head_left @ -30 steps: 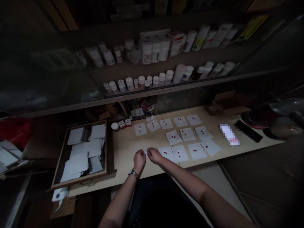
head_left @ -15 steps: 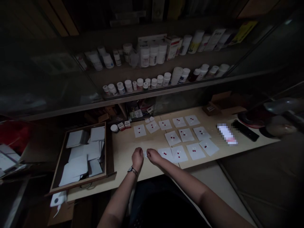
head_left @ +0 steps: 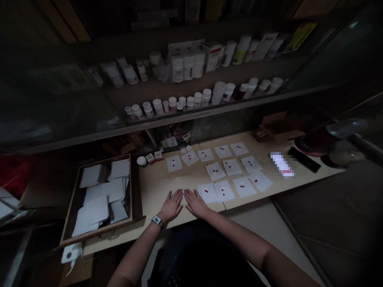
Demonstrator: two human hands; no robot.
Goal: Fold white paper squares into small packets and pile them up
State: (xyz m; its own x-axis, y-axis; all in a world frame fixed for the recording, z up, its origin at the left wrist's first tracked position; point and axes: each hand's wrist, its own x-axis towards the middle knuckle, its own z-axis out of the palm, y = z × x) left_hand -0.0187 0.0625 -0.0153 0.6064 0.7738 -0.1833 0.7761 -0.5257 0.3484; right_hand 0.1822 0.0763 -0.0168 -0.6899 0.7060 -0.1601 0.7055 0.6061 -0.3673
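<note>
My left hand lies flat on the wooden desk, palm down, with its fingers stretched out. A watch sits on the left wrist. My right hand is also palm down and outstretched, its fingertips almost meeting those of the left. A tiny white bit shows between the fingertips; what lies under the hands is hidden. Just right of my right hand is a white paper square bearing red and white pills. Several similar squares are spread in rows, among them one paper square farther back.
At left, an open drawer holds stacks of white paper. A white-capped jar and small boxes stand behind. Pill bottles line the shelves. To the right are a lit phone, a dark phone and a cardboard box.
Both hands have gone from closed fingers around a small pale piece to flat, outstretched fingers on the desk. The pale piece is mostly out of sight. The camera view has shifted slightly.
</note>
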